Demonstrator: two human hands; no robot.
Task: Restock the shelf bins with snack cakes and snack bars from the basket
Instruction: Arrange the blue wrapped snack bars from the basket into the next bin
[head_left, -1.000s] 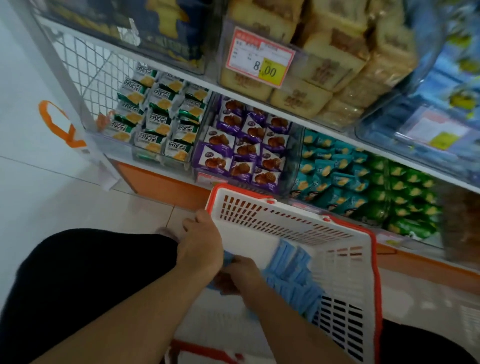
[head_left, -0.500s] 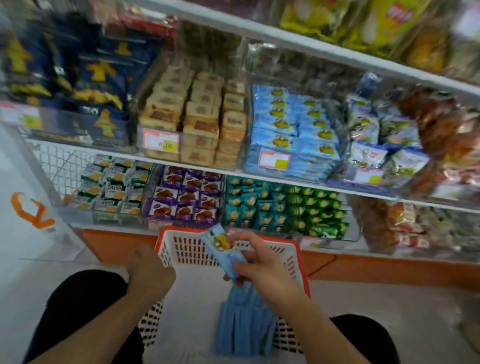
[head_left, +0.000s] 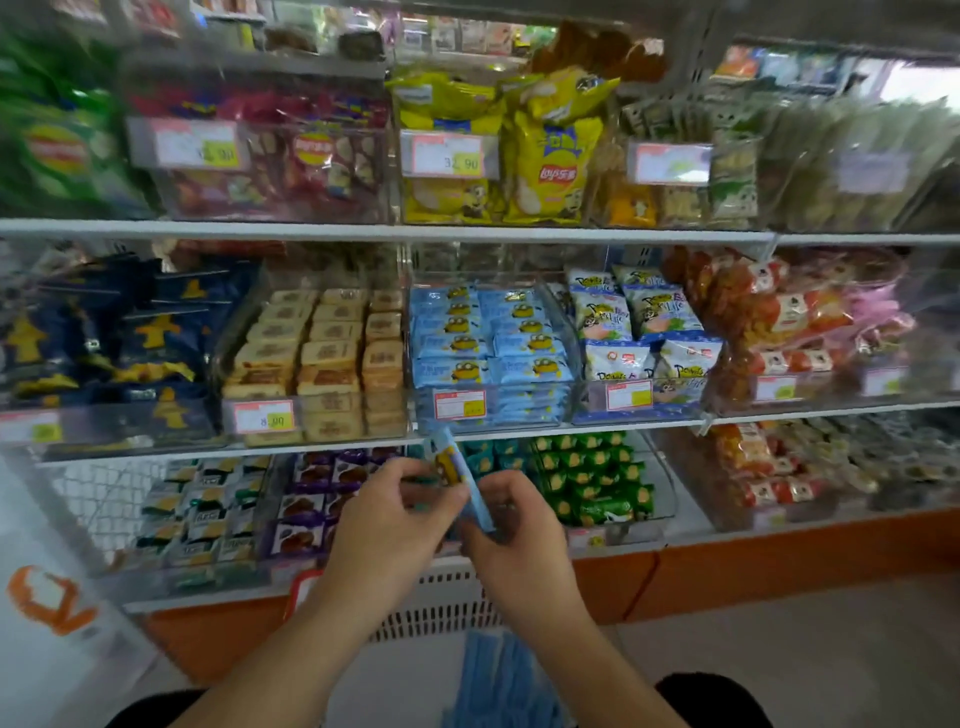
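A white and red price tag on the clear bin of tan snack cakes, left of centre, reads "8.00". At the upper middle, another such tag on the bin of yellow crisp bags shows "32.90". The tag at upper left ends in ".90"; its first digits are blurred. The other tags' print is too small to read.
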